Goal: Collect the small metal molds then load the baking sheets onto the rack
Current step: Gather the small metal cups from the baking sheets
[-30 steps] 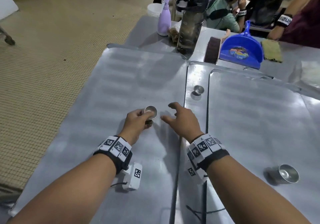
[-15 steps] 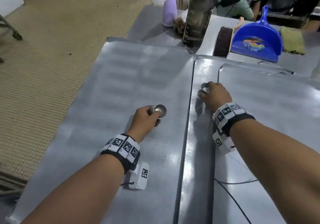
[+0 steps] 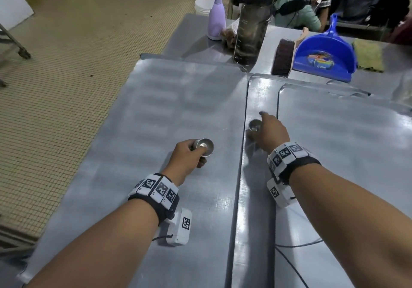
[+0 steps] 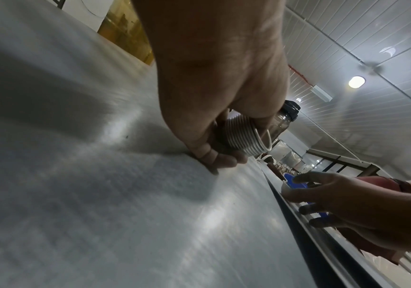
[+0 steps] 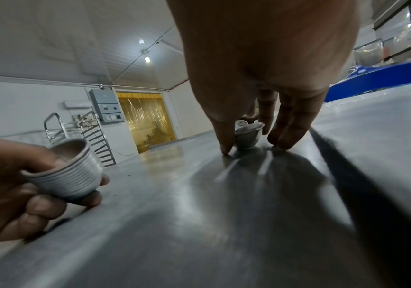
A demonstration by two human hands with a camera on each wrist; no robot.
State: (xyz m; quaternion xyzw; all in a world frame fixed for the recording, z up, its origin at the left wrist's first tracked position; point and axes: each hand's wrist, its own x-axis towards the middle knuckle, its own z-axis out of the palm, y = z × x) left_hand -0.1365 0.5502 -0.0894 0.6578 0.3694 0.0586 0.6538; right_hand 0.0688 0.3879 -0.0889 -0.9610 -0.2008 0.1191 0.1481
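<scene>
My left hand (image 3: 189, 156) grips a stack of nested small metal molds (image 3: 203, 147), tilted on its side just above the left baking sheet (image 3: 167, 109). The ribbed stack (image 4: 243, 136) shows between thumb and fingers in the left wrist view, and the stack (image 5: 68, 175) also shows in the right wrist view. My right hand (image 3: 266, 130) pinches a single small metal mold (image 3: 255, 125) on the narrow middle baking sheet (image 3: 258, 96). That mold (image 5: 247, 136) sits between thumb and fingers, whose tips touch the sheet. A third baking sheet (image 3: 345, 142) overlaps on the right.
Behind the sheets stand a dark water bottle (image 3: 252, 24), a purple spray bottle (image 3: 216, 18), a brush (image 3: 283, 57), a blue dustpan (image 3: 325, 53) and a yellow cloth (image 3: 367, 55). A person (image 3: 298, 9) sits beyond. A metal rack (image 5: 81, 132) stands by the wall. Tiled floor drops off left.
My right hand went from beside the left hand forward to the mold on the middle sheet and closed its fingers on it. The left hand kept holding its stack.
</scene>
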